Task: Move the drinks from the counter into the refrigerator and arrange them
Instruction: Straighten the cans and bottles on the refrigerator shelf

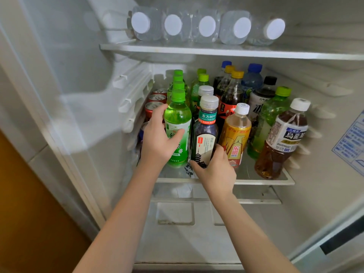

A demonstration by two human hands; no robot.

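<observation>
Two hands reach into the open fridge (82, 79), both at the front of the middle shelf (262, 181). Left hand (157, 138) grips the green bottle (178, 123) at label height, thumb across the front, other fingers round its left side & mostly hidden. Right hand (214, 170) grips the dark tea bottle (205, 134) low, near its base, thumb on the left, fingers curled round the right. Both bottles stand upright on the shelf, side by side, green one on the left; can't tell if they touch. More green-capped bottles (178, 79) line up straight behind the green bottle. Red cans (157, 98) sit left of that row along the wall, w/ a blue can (142, 131) partly hidden by the left hand. Yellow bottle (235, 134) stands just right of the dark tea bottle, near the right hand's fingers. Brown tea bottle (281, 138) is at the front right corner & looks tilted to the right. Behind: cola bottles (232, 89) w/ yellow caps, blue-capped bottles (254, 75), a black-capped bottle (263, 95) & a pale green bottle (273, 117). On the upper shelf (216, 50), five water bottles (206, 26) lie on their sides, white caps facing out. Printed sticker (352, 138) on the right wall.
</observation>
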